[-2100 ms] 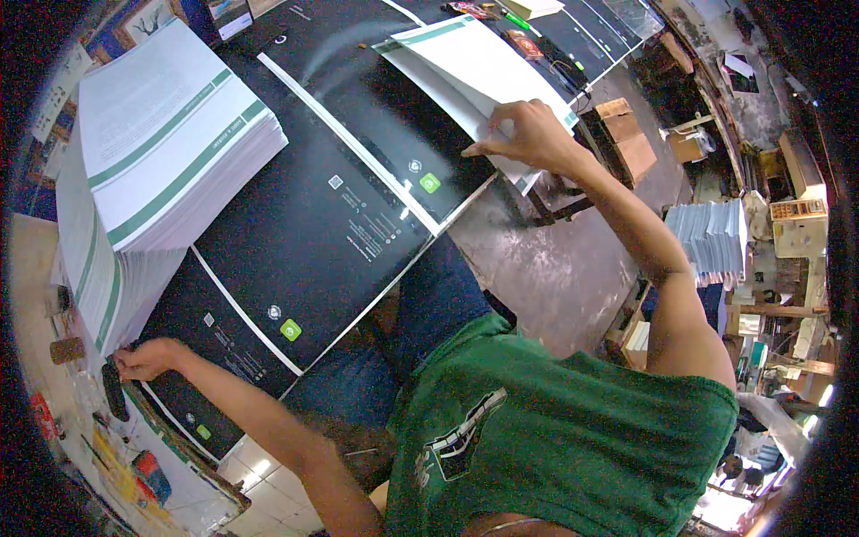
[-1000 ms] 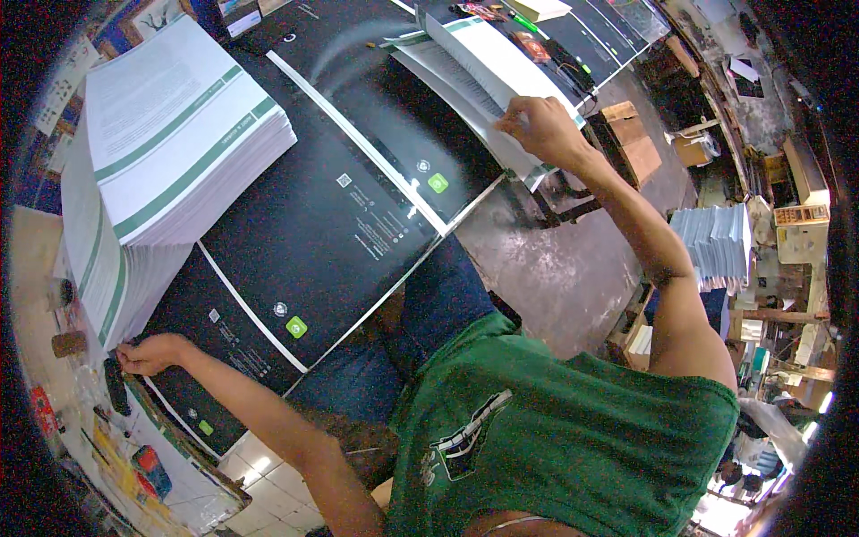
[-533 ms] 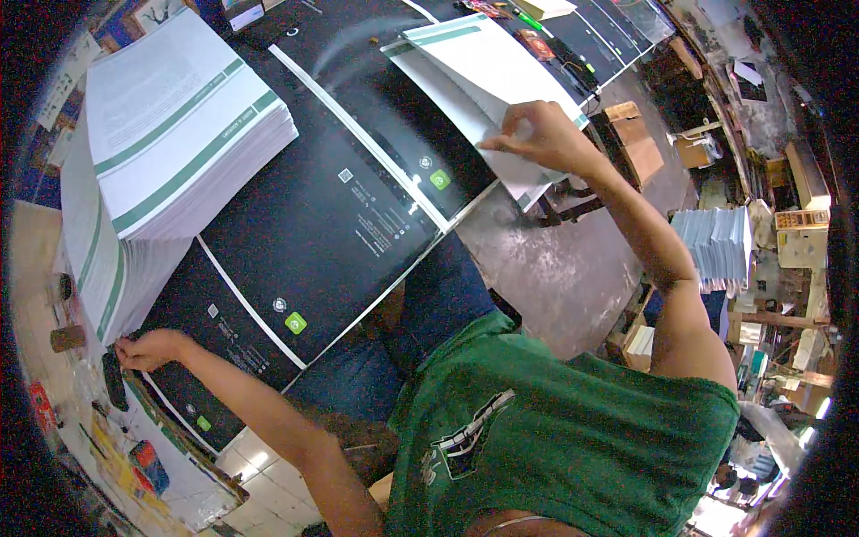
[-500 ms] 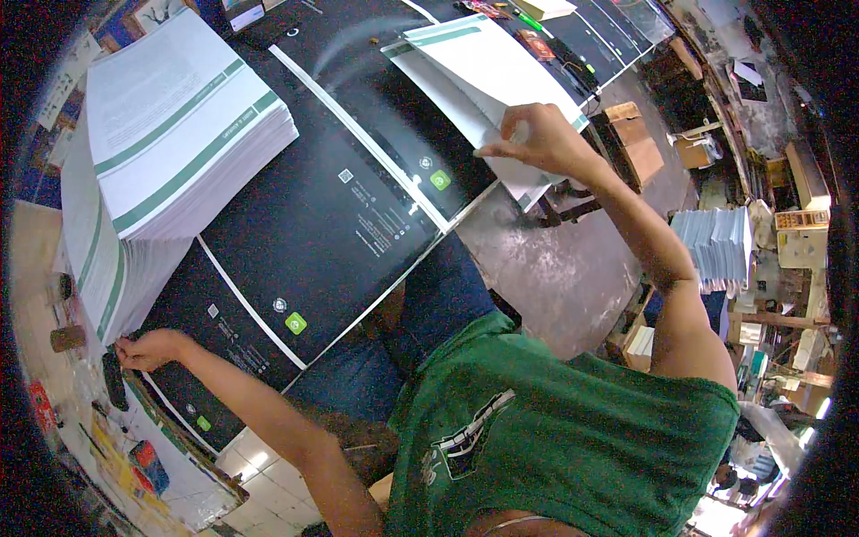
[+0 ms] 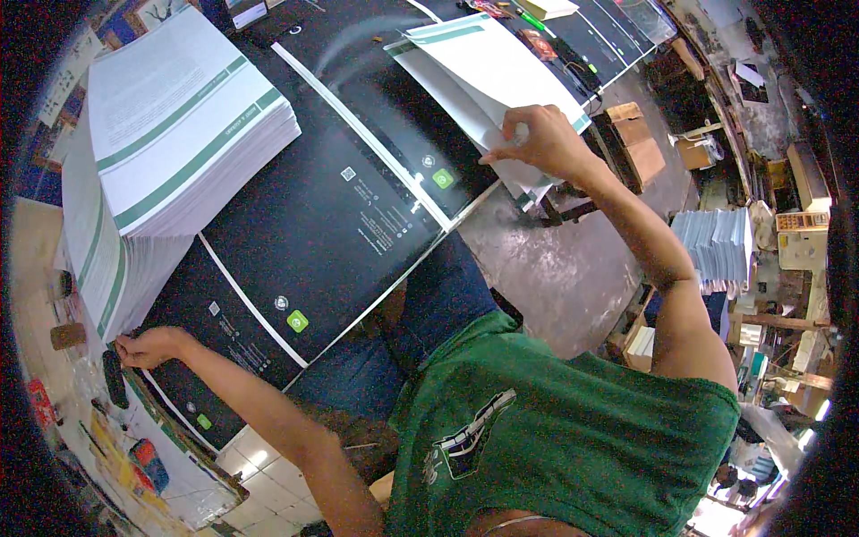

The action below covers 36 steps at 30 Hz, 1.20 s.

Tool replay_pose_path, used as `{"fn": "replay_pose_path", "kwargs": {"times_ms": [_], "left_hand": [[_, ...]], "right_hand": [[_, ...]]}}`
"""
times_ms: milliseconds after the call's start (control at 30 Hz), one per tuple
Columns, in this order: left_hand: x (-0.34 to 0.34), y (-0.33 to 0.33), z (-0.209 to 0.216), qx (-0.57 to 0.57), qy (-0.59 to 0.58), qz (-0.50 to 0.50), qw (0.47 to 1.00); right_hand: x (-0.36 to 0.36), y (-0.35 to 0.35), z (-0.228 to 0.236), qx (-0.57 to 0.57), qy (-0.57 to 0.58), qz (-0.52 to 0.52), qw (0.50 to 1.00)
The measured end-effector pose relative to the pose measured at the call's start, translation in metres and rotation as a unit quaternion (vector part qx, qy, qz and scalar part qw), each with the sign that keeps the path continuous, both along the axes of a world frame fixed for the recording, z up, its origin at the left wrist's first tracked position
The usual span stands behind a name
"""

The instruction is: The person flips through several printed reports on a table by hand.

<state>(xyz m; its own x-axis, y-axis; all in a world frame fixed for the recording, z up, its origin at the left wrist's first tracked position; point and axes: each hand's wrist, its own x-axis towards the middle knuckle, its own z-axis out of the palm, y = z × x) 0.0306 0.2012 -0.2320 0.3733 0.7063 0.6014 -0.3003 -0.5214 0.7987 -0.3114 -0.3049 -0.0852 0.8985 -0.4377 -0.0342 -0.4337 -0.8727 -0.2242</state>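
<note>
My left hand [image 5: 150, 347] is closed at the lower corner of a fanned stack of printed sheets [image 5: 94, 242] with green bands. Its fingertips pinch at the paper's corner. A thicker stack of similar sheets [image 5: 179, 125] lies partly over that one. On the right, my right hand [image 5: 546, 143] bends thumb and forefinger into a ring at the near edge of a smaller pile of white sheets [image 5: 483, 63]. The upper sheets there bow up, leaving a gap above those below. How much paper the right fingertips grip is partly hidden.
Black printed panels with white strips cover the table [image 5: 358, 224]. A green marker [image 5: 531, 20] and small items lie at the far right. A dark oblong object [image 5: 114, 379] sits beside my left hand. Cardboard boxes [image 5: 633, 148] and bundled paper [image 5: 713, 249] stand right.
My right thumb and forefinger have curled closer together at the sheet edge. The left hand stays almost still at the stack's corner.
</note>
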Motion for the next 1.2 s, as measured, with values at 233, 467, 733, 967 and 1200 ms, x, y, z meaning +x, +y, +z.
{"fn": "replay_pose_path", "kwargs": {"times_ms": [233, 467, 733, 967, 1200], "left_hand": [[-0.012, -0.011, 0.037, 0.010, -0.237, 0.117, 0.964], [-0.195, -0.249, 0.148, -0.219, 0.192, -0.611, 0.736], [-0.248, -0.385, 0.104, -0.230, 0.426, -0.755, 0.442], [-0.248, -0.392, 0.090, -0.244, 0.434, -0.739, 0.454], [-0.254, -0.399, 0.083, -0.255, 0.448, -0.723, 0.460]], "right_hand": [[-0.005, -0.018, -0.002, 0.064, -0.011, 0.027, 0.998], [-0.021, -0.039, -0.009, 0.078, -0.100, 0.016, 0.992], [-0.024, -0.014, 0.012, 0.171, -0.101, -0.013, 0.980], [-0.022, -0.019, 0.007, 0.236, -0.133, -0.035, 0.962], [-0.022, -0.030, -0.003, 0.292, -0.138, -0.056, 0.945]]}}
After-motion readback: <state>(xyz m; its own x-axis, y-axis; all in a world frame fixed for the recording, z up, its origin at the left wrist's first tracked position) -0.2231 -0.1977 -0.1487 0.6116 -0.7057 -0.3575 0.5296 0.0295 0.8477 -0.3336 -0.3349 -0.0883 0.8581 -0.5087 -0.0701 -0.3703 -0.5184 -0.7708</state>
